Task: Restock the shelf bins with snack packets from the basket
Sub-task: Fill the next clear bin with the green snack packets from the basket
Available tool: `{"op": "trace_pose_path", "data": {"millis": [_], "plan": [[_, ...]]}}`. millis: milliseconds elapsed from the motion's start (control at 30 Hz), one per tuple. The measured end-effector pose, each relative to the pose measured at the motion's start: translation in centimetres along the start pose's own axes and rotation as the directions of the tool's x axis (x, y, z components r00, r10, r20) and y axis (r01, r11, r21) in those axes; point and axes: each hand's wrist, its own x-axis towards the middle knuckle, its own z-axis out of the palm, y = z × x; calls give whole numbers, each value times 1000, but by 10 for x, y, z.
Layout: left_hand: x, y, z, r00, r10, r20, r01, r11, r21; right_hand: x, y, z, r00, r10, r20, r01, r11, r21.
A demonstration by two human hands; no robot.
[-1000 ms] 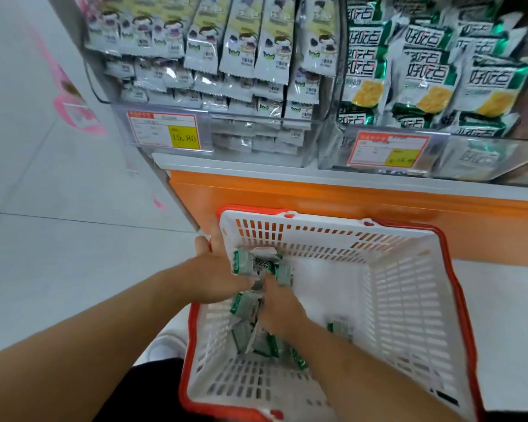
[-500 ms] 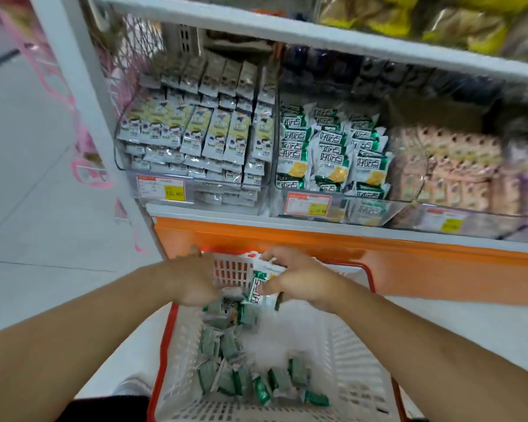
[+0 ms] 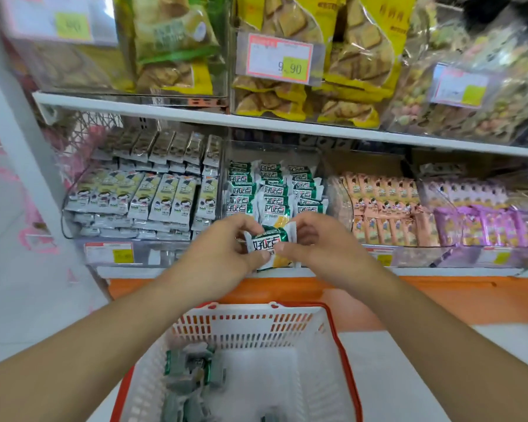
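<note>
Both hands hold green-and-white snack packets [image 3: 272,243] in front of the clear shelf bin [image 3: 275,193] stocked with the same packets. My left hand [image 3: 223,254] pinches them from the left, my right hand [image 3: 320,243] from the right, fingers curled round the wrappers. Below, the white basket with a red rim [image 3: 339,339] stands on the floor, with several more green packets [image 3: 192,373] lying at its left side.
A bin of grey-white packets [image 3: 144,196] sits left of the green bin; pink [image 3: 384,208] and purple [image 3: 482,220] packets fill bins to the right. The upper shelf [image 3: 256,120] carries yellow bags and price tags. An orange base panel [image 3: 439,296] runs under the shelf.
Both hands lifted out of the basket with packets and rose to the front of the green packet bin. The camera tilted up, showing the upper shelf.
</note>
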Motion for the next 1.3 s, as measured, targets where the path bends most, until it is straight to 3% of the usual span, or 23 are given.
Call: {"op": "trace_pose_path", "data": {"millis": [133,233,400,533,633,733,933,1033,1167,1233,1300], "plan": [[30,18,6,996,59,-66,-52,993,106,23,15,-33,977,-120,-177,89,981,-172],[60,26,20,992,103,-70,-88,976,199,37,32,-55,952,-143,-272,52,947,-316],[107,33,57,983,181,2,-170,920,352,49,64,-59,995,-2,-102,-23,969,-244],[127,24,84,974,227,-4,-199,864,463,55,74,-57,994,16,-112,-26,996,-87],[131,17,94,950,307,-49,-230,801,552,56,79,-55,995,-18,-102,8,996,-91],[133,16,96,955,295,-29,-220,771,597,54,80,-55,995,-15,-97,3,993,-117],[129,21,89,967,255,4,-209,782,587,53,76,-58,995,-11,-104,2,996,-85],[113,21,79,953,302,18,-258,780,571,47,70,-62,990,-15,-140,3,996,-89],[73,20,57,916,400,33,-368,804,466,31,61,-59,915,-138,-380,38,966,-257],[48,14,44,923,376,86,-378,837,397,21,54,-57,871,-208,-445,91,959,-269],[24,-3,36,944,296,145,-328,883,335,10,51,-48,920,-203,-335,143,970,-195]]}}
